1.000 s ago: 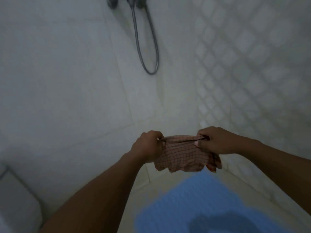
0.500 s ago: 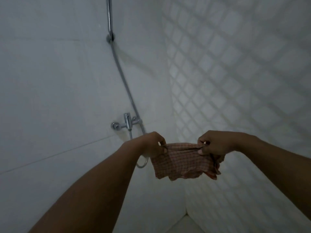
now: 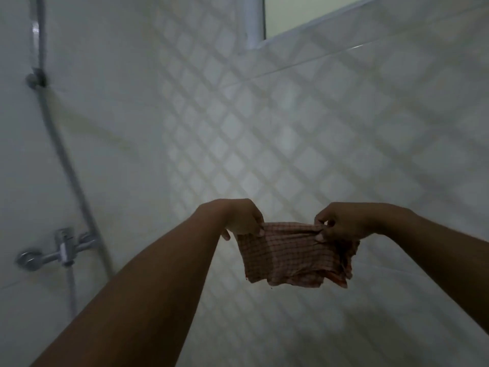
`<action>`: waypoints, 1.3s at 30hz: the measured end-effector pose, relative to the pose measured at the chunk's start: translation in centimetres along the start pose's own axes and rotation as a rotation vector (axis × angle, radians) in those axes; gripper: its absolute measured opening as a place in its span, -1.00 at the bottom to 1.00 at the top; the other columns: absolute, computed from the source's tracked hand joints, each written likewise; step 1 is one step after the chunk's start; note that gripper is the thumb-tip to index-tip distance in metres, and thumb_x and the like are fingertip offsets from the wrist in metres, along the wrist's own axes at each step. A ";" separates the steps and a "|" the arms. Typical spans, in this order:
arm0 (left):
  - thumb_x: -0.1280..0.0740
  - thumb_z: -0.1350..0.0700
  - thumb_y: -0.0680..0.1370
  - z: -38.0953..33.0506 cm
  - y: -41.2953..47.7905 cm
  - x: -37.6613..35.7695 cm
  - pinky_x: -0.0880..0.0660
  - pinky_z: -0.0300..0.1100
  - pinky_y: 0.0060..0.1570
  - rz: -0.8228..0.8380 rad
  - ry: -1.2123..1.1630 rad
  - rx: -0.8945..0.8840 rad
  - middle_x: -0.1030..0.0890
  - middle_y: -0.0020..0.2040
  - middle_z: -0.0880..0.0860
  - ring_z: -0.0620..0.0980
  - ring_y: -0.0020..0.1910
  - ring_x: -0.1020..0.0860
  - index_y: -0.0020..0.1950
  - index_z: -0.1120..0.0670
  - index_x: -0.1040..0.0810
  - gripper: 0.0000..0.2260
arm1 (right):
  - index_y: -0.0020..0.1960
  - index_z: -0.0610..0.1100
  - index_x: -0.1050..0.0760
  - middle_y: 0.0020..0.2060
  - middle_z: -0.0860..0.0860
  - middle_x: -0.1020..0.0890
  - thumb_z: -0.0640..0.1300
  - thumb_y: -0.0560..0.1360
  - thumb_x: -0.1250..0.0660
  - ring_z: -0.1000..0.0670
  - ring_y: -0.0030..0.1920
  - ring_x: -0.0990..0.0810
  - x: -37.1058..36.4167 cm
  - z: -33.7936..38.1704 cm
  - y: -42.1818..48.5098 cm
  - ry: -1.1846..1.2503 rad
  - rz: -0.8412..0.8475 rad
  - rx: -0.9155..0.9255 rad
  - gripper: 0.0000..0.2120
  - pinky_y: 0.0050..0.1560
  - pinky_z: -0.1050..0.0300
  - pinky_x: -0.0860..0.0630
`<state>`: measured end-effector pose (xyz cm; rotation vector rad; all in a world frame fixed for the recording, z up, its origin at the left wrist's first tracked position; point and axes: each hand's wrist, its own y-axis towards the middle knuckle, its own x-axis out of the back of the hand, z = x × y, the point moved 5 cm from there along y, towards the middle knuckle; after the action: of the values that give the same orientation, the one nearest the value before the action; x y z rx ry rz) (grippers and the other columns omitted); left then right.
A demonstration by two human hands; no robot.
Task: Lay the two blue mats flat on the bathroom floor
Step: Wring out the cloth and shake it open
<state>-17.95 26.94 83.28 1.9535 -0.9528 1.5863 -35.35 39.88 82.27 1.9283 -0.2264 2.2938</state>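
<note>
A small red-checked cloth [image 3: 288,256] hangs in front of the tiled wall, stretched between both hands. My left hand [image 3: 242,218] pinches its upper left corner. My right hand [image 3: 341,223] pinches its upper right corner, where the fabric bunches and hangs lower. Both arms reach forward and up. Neither blue mat nor the floor is in view.
A chrome shower mixer tap [image 3: 57,250] is mounted on the left wall, with a hose [image 3: 62,152] running up to a wall bracket [image 3: 35,79]. The right wall has diamond-pattern tiles [image 3: 264,133]. A window edge [image 3: 304,14] shows at the top.
The view has swung upward: the blue mat and the floor have dropped out of sight, and the tap has shifted to the lower left. Both hands keep holding the cloth, raised toward the right wall.
</note>
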 end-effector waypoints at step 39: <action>-0.31 0.00 0.64 -57.1 -65.8 -5.9 -0.58 -0.04 -0.14 0.010 -0.711 -2.147 -0.66 -0.07 0.01 0.03 -0.16 -0.64 0.06 -0.08 -0.48 -0.96 | -0.02 0.08 -0.45 0.08 -0.05 -0.62 -0.28 0.56 -0.18 -0.07 -0.06 -0.57 6.8 33.0 -89.7 -0.770 -0.793 -1.913 -0.74 -0.17 0.08 -0.53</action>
<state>-7.16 112.59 96.51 0.6289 -1.6373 -0.5840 13.29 121.12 97.00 1.0855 -0.9598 0.1381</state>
